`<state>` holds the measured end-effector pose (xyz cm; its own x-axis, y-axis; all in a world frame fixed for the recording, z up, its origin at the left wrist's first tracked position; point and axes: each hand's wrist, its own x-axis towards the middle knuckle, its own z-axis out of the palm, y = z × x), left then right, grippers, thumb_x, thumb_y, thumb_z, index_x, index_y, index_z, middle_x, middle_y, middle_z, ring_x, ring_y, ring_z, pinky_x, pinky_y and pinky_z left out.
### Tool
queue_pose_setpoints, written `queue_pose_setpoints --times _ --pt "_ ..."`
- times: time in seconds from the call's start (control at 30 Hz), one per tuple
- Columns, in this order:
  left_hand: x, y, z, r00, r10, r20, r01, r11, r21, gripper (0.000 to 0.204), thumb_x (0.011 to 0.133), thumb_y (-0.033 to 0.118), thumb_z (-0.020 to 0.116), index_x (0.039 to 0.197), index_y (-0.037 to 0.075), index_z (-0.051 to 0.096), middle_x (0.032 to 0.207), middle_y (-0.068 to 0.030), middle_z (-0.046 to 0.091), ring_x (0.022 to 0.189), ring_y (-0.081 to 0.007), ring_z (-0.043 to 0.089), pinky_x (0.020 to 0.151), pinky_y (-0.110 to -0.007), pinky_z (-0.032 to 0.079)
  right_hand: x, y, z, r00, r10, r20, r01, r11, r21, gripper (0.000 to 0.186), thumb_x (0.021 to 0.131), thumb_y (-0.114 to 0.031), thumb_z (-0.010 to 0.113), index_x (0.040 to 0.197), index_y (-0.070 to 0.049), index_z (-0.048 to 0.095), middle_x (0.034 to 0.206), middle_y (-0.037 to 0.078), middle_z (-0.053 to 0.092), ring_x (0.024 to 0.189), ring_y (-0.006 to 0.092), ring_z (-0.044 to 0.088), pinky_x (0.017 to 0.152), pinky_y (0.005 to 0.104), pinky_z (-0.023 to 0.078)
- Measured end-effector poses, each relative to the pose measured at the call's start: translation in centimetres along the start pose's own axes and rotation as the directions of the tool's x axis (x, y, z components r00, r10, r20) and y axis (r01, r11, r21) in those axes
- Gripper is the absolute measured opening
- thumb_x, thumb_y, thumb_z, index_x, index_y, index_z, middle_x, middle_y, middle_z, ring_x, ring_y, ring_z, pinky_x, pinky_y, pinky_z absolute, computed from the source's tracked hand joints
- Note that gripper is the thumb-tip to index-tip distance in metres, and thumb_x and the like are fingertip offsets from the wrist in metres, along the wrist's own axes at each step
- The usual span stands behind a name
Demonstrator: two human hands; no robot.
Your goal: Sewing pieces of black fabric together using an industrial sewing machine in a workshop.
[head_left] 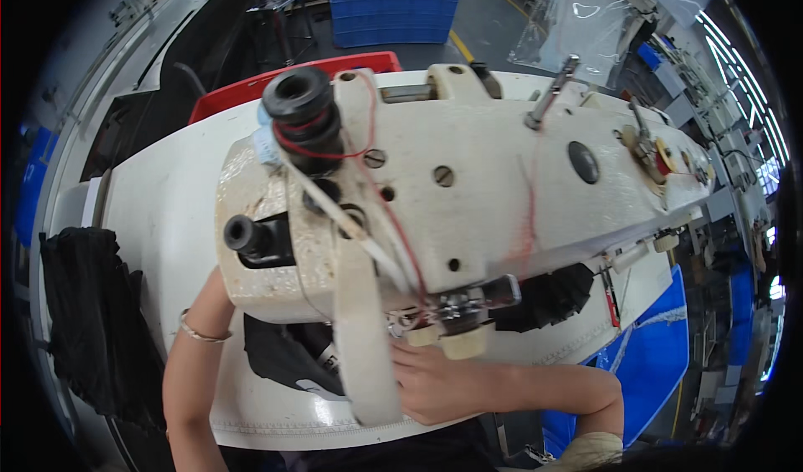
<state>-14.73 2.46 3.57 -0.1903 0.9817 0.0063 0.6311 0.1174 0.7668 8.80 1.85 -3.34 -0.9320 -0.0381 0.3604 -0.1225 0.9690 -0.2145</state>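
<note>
A worn off-white sewing machine (493, 179) spans the middle of the view and covers much of the work under it. Black cloth (288, 359) with a white print lies beneath the machine head on the white table. My right hand (439, 384) is at that cloth, its fingers bent and pressed together, the tips hidden. A broad whitish strap (364, 338) hangs in front of these fingers. My left arm (194, 372), with a bracelet (205, 328) on the wrist, reaches behind the machine head, which hides the left hand. Red thread (401, 242) runs loosely over the machine.
More black cloth (96, 326) is heaped at the table's left edge. A small red-handled tool (611, 305) lies right of the machine. Blue sheeting (648, 363) hangs at the right. Behind the table are a red bin (251, 86) and a blue crate (393, 19).
</note>
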Motion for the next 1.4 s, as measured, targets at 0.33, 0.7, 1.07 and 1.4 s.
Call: queue_pose_setpoints --times 0.33,0.7,1.07,1.4 --pt "-11.2 1.6 1.1 0.907 0.421 -0.007 -0.410 0.887 0.214 0.022 0.075 -0.003 0.066 0.097 0.000 0.065 0.096 -0.0130 0.060 0.085 -0.0306 0.058 0.074 -0.035 0.048 -8.4 12.3 -7.9 0.904 0.135 -0.405 -0.406 0.565 -0.718 0.021 0.080 -0.009 0.054 0.098 -0.005 0.064 0.093 0.014 0.063 0.090 0.0297 0.061 0.082 0.0468 0.045" --pt "-5.7 6.2 13.1 0.778 0.552 0.299 -0.566 0.823 -0.046 0.038 0.086 -0.001 0.054 0.123 -0.004 0.049 0.122 -0.0211 0.051 0.109 -0.0376 0.052 0.091 -0.038 0.045 -4.2 12.1 -7.1 0.852 0.128 -0.508 -0.505 0.456 -0.733 0.022 0.080 -0.009 0.054 0.099 -0.004 0.063 0.093 0.014 0.062 0.091 0.0295 0.060 0.081 0.0463 0.046" --pt "3.2 5.7 20.6 0.994 0.063 -0.086 -0.071 0.993 -0.099 0.036 0.095 0.020 0.041 0.120 -0.005 0.050 0.120 -0.0278 0.053 0.111 -0.0437 0.050 0.095 -0.041 0.039 -6.1 15.9 -6.0 0.799 0.179 -0.574 -0.576 0.501 -0.646 0.023 0.079 -0.010 0.055 0.101 -0.004 0.062 0.094 0.015 0.062 0.092 0.0292 0.060 0.081 0.0458 0.046" --pt "3.7 2.8 21.4 0.971 -0.041 -0.234 0.006 0.989 -0.148 0.038 0.095 0.024 0.038 0.121 -0.002 0.051 0.122 -0.0245 0.053 0.115 -0.0395 0.047 0.099 -0.042 0.035 -7.2 17.0 -3.6 0.758 0.174 -0.629 -0.562 0.664 -0.493 0.025 0.079 -0.010 0.055 0.102 -0.004 0.061 0.094 0.015 0.062 0.092 0.0290 0.060 0.080 0.0454 0.046"
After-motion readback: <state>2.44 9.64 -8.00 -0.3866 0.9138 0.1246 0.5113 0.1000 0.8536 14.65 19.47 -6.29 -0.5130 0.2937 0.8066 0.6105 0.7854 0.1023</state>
